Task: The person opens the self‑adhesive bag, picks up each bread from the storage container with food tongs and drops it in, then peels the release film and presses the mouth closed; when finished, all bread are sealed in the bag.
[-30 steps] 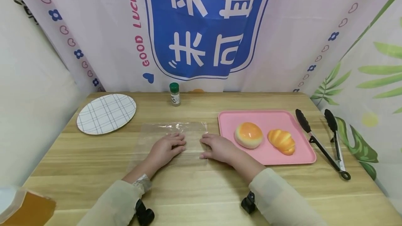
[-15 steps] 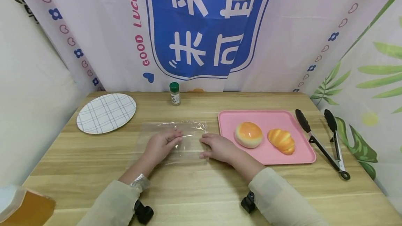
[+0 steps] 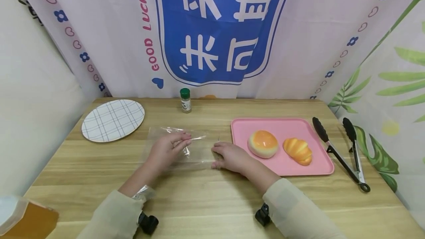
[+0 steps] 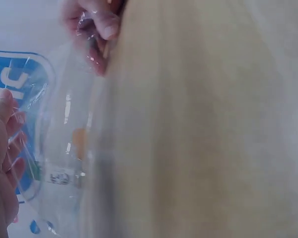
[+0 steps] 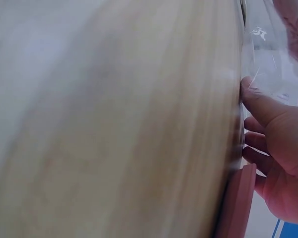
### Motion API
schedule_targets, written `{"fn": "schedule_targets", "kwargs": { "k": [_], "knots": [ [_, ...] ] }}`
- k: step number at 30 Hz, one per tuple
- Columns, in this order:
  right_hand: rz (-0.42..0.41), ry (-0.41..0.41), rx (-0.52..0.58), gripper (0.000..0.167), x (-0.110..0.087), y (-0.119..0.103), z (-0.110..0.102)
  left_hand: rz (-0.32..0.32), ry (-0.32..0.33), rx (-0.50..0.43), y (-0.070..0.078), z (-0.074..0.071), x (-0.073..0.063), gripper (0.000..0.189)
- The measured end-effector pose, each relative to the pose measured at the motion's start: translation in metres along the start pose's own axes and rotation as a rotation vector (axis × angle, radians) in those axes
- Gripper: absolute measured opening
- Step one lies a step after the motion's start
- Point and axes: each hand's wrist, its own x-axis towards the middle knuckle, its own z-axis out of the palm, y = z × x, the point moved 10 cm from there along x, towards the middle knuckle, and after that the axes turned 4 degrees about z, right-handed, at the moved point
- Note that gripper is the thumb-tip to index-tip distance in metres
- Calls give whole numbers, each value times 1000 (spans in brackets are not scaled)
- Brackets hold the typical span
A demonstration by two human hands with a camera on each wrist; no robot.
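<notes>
A clear plastic bag (image 3: pixel 199 154) lies on the table between the two hands, its left part raised off the wood. The left hand (image 3: pixel 167 148) pinches the upper film between thumb and fingers; in the left wrist view the film stretches from the left hand (image 4: pixel 2 158). At the bag's right edge, the right hand (image 3: pixel 230 156) presses down with thumb and fingertips set apart. In the right wrist view the right hand (image 5: pixel 283 148) has its thumb against the film and its fingertips at the tabletop.
Right of the bag, a pink tray (image 3: pixel 282 124) bears a round bun (image 3: pixel 263 144) and a croissant-shaped bread (image 3: pixel 297 151). Tongs (image 3: pixel 345 161) lie beyond it. A checked plate (image 3: pixel 113 121), a green-capped shaker (image 3: pixel 185 100) and an amber-filled container (image 3: pixel 33 220) stand around.
The left hand has risen slightly and moved left, lifting the bag's upper film, which was lying flatter. The right hand has stayed at the bag's right edge.
</notes>
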Motion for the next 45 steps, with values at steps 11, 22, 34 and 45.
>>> {"fn": "schedule_targets", "kwargs": {
  "k": [11,22,34,45],
  "knots": [
    [43,32,20,70,-7,8,-2,86,7,30,8,8,-1,16],
    [77,177,115,66,-37,19,-44,-3,89,-29,-12,15,-9,16],
    [269,402,134,65,-136,126,-105,-61,166,-86,-22,8,-14,15],
    [643,450,87,86,-221,260,-112,-6,192,-92,-20,8,-12,13]
  ]
}}
